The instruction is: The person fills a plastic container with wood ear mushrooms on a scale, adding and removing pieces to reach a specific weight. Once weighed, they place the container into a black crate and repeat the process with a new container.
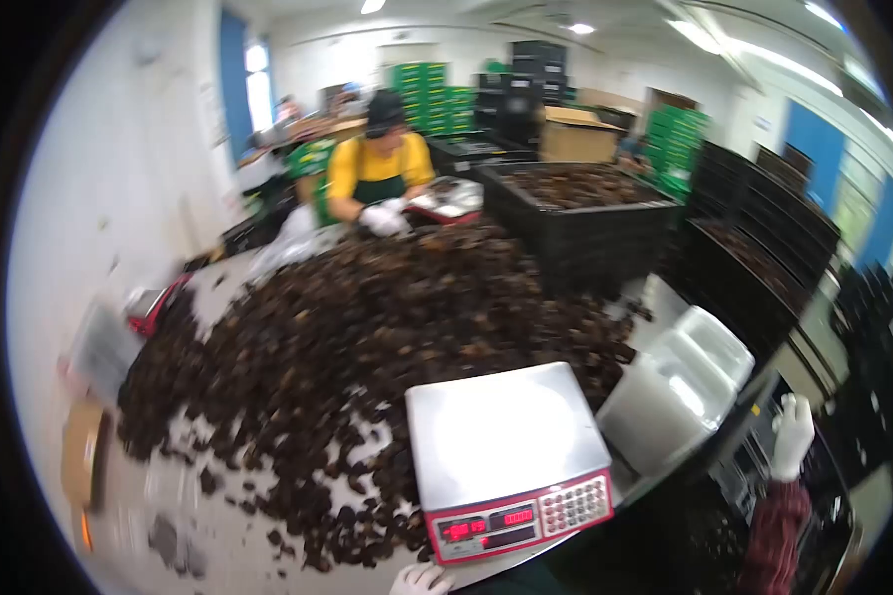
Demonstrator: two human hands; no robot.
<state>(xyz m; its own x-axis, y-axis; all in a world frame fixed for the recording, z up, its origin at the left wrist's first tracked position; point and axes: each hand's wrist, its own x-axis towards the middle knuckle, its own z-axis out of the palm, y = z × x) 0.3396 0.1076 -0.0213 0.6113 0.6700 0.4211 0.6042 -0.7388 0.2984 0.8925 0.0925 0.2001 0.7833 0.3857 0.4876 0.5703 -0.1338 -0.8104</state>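
My left hand (422,580), in a white glove, shows partly at the bottom edge by the table's front, just below the scale. Its fingers lie loosely bent, with nothing visible in them. My right hand (792,436), also white-gloved, is out at the right over a black crate (739,466). Its fingers point upward, slightly apart, and it seems to hold nothing. Between the hands stands a red digital scale (511,461) with a bare metal pan and lit red digits. Behind it spreads a large heap of dark brown pieces (367,307), like dried mushrooms.
Stacked clear plastic trays (680,387) stand right of the scale. A co-worker (382,164) in a yellow top works behind the heap at another scale (451,201). A large black bin (585,233) holds more pieces. A small cardboard box (84,451) sits at left.
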